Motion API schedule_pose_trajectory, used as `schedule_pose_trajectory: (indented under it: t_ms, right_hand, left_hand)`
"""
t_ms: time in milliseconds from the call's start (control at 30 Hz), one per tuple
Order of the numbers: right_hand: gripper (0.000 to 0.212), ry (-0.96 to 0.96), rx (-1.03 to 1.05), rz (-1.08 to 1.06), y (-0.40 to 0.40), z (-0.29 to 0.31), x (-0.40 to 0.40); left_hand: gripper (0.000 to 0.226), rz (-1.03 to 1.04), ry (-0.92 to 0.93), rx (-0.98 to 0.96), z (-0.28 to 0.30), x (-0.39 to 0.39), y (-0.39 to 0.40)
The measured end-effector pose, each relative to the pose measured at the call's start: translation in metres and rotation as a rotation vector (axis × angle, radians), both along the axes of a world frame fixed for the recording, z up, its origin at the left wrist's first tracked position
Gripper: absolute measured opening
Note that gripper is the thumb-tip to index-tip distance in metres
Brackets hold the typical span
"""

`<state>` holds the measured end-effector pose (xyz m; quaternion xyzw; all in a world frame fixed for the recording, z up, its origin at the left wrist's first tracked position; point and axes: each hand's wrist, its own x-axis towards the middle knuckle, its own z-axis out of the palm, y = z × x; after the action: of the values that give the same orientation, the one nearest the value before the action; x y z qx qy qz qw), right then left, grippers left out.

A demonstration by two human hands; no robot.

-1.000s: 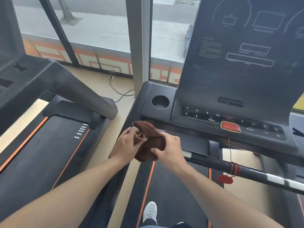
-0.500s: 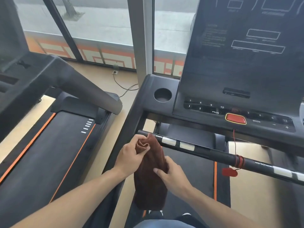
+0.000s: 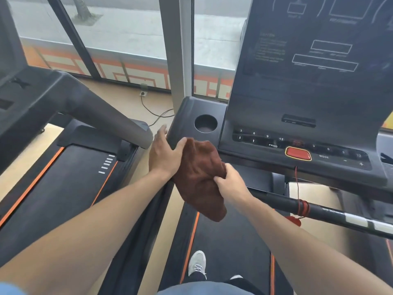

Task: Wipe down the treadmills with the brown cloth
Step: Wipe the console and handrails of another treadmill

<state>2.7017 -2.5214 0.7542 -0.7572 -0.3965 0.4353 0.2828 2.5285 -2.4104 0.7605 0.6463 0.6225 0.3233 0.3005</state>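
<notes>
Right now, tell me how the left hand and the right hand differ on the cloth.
The left hand lies with fingers straight, only its thumb against the cloth; the right hand curls its fingers and pinches the cloth's side. The left hand sits by the console corner; the right hand is nearer, by the handlebar. Both touch the cloth.

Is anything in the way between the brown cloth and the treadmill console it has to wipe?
Nothing visible. The brown cloth, pinched by the right hand, is at the console corner below the cup holder; the left hand sits beside it.
</notes>
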Motion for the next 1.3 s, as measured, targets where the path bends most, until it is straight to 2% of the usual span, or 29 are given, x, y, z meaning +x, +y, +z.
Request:
schedule_pose_trajectory:
  t_ms: [67,133,267,333,367,433,533,600,633,700,767,833,900,933,967,1033,1067,1133,1233,1300]
  right_hand:
    - [0.037,0.061,-0.030,-0.044,0.001,0.002,0.000]
    - [0.043,0.246,-0.033,-0.096,0.002,0.007,-0.007]
    - [0.059,0.541,0.039,-0.061,0.010,0.023,-0.021]
    - [0.057,0.565,0.086,-0.069,0.016,0.026,-0.024]
    - [0.050,0.489,0.088,-0.073,0.018,0.025,-0.024]
    - [0.042,0.183,0.021,-0.024,0.019,0.020,-0.019]
    - [0.069,-0.379,-0.165,0.170,0.008,0.010,-0.015]
    - [0.080,-0.681,-0.113,0.299,0.000,0.008,-0.019]
    - [0.082,-0.765,-0.038,0.337,-0.001,0.006,-0.022]
    - [0.086,-0.769,0.135,0.419,0.004,0.005,-0.026]
    - [0.095,-0.722,0.219,0.585,0.016,-0.001,-0.033]
    - [0.108,-0.724,0.188,0.750,0.030,-0.014,-0.039]
    - [0.116,-0.722,0.104,0.846,0.043,-0.028,-0.045]
    - [0.112,-0.740,0.089,0.860,0.047,-0.035,-0.048]
    - [0.096,-0.761,0.102,0.850,0.052,-0.040,-0.050]
    - [0.047,-0.800,0.150,0.785,0.060,-0.041,-0.055]
    - [0.033,-0.806,0.127,0.777,0.064,-0.039,-0.057]
    - [0.033,-0.726,-0.021,0.821,0.077,-0.032,-0.055]
    - [0.042,-0.423,-0.316,0.862,0.101,-0.023,-0.047]
    - [0.046,-0.330,-0.376,0.858,0.105,-0.020,-0.042]
  left_hand:
    - [0.071,0.018,0.136,-0.079,-0.021,-0.011,-0.003]
    - [0.064,0.044,0.202,-0.119,-0.039,-0.021,-0.009]
    - [0.045,0.136,0.066,-0.035,-0.042,-0.021,-0.011]
    - [0.040,0.166,0.009,-0.025,-0.040,-0.022,-0.011]
    - [0.039,0.187,-0.002,-0.026,-0.039,-0.022,-0.011]
    - [0.041,0.210,0.035,-0.043,-0.041,-0.024,-0.012]
    - [0.058,0.200,0.127,-0.109,-0.045,-0.022,-0.007]
    - [0.079,0.227,0.123,-0.232,-0.046,-0.023,0.002]
    - [0.092,0.251,0.096,-0.312,-0.045,-0.023,0.008]
    - [0.114,0.266,0.078,-0.420,-0.042,-0.021,0.014]
    - [0.125,0.228,0.166,-0.432,-0.039,-0.016,0.015]
    - [0.122,0.222,0.197,-0.388,-0.037,-0.014,0.013]
    - [0.108,0.266,0.108,-0.335,-0.036,-0.015,0.010]
    - [0.101,0.289,0.067,-0.309,-0.036,-0.015,0.009]
    - [0.094,0.302,0.054,-0.286,-0.035,-0.015,0.009]
    - [0.086,0.310,0.082,-0.262,-0.035,-0.015,0.009]
    - [0.087,0.309,0.100,-0.269,-0.036,-0.014,0.010]
    - [0.090,0.299,0.143,-0.302,-0.036,-0.014,0.012]
    - [0.091,0.287,0.211,-0.328,-0.037,-0.014,0.013]
    - [0.095,0.289,0.254,-0.333,-0.039,-0.014,0.014]
